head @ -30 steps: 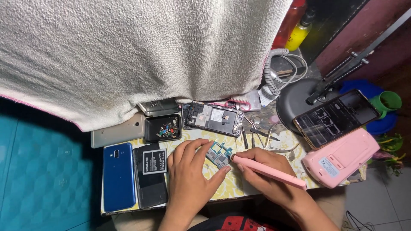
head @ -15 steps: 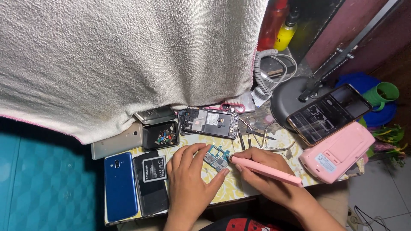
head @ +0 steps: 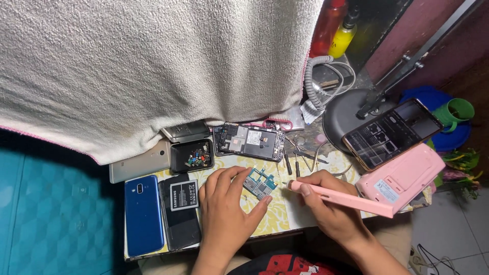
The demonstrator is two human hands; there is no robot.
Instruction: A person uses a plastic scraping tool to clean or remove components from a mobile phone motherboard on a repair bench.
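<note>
Head view: left hand point(head: 226, 211) still pins the phone circuit board point(head: 259, 183) to the bench point(head: 285, 216); right hand point(head: 326, 206), gripping a pink electric screwdriver point(head: 346, 199), has brought its tip to the board's edge.

At the right of the frame I see a smartphone point(head: 391, 132) leaning on a pink case point(head: 402, 179); its screen is lit, dark with grey-white shapes. The pink case carries a small white rectangular label point(head: 383, 187). At lower left, a black battery point(head: 184, 195) has a white label with dark print.
</note>
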